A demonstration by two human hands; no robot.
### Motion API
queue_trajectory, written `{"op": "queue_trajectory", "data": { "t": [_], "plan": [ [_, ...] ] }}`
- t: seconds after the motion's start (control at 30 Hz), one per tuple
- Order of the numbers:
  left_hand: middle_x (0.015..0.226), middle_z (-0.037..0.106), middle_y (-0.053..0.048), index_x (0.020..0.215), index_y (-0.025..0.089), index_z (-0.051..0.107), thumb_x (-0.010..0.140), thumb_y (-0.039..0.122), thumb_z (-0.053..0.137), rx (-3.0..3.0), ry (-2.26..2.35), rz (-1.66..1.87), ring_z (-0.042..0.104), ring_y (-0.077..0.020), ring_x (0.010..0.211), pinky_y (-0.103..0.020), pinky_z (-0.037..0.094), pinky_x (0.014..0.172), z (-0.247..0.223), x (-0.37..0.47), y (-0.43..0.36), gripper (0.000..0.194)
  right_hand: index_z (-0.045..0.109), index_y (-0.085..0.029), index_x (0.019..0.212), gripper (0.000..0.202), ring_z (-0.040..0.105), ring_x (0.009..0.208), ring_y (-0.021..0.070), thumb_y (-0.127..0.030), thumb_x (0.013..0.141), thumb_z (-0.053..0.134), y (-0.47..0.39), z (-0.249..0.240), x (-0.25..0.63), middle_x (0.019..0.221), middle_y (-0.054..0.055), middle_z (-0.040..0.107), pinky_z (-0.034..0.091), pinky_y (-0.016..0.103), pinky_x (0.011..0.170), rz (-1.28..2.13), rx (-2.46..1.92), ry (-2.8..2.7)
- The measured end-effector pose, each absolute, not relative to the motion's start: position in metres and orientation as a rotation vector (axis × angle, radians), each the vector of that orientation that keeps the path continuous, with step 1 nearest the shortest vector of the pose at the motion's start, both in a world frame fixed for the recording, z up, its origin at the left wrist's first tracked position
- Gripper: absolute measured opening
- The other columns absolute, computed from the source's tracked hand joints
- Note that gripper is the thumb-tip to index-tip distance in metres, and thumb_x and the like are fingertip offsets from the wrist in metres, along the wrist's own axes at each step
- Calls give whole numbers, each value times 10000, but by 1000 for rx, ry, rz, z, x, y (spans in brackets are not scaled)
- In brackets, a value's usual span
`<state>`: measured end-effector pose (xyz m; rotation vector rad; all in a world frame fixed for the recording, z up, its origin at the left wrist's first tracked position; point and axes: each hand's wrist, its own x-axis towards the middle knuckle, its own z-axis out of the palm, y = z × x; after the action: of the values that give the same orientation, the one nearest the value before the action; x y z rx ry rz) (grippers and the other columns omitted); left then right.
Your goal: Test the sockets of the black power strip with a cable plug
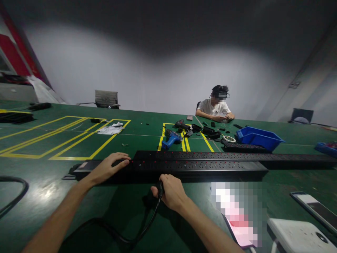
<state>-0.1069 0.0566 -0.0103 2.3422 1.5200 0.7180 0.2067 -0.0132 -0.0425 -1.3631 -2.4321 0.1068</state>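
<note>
Green tabletop (142,138) beneath both hands (172,193), pale wall (147,84) behind

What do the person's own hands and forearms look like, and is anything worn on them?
Both the left hand and the right hand are bare, without gloves. The slim forearms show no sleeves or markings, and no watch or bracelet can be seen.

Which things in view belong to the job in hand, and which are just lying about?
Seemingly in the job:
near black power strip, under the left hand
black cable, its end held by the right hand

Apparently just lying about:
far power strip
blue power drill
blue bin
crumpled white papers
phone at far right
</note>
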Motion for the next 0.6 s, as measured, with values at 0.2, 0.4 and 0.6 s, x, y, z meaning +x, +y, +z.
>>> {"op": "queue_trajectory", "data": {
  "t": [0.2,0.4,0.6],
  "plan": [
    [726,642,-19,750,196,677,831,598,499,2379,1438,600,550,-154,680,-274,398,664,5,-19,14,447,533,-204,934,285,555,813,189,-484,888,503,-13,-40,209,937,52,630,356,278,660,97,-1422,-2378],
    [559,528,33,542,166,558,761,602,584,2235,1172,275,431,-88,521,-241,276,520,1,31,-26,488,529,-206,947,202,542,827,198,-367,830,566,-11,-37,212,939,49,624,342,281,646,85,-1499,-2348],
    [501,438,33,486,174,508,810,474,533,2093,1165,370,376,-96,479,-259,244,500,-7,39,-33,443,527,-202,981,223,557,855,200,-322,805,593,-12,-33,213,961,58,632,355,276,680,142,-1513,-2340]
  ]
}}
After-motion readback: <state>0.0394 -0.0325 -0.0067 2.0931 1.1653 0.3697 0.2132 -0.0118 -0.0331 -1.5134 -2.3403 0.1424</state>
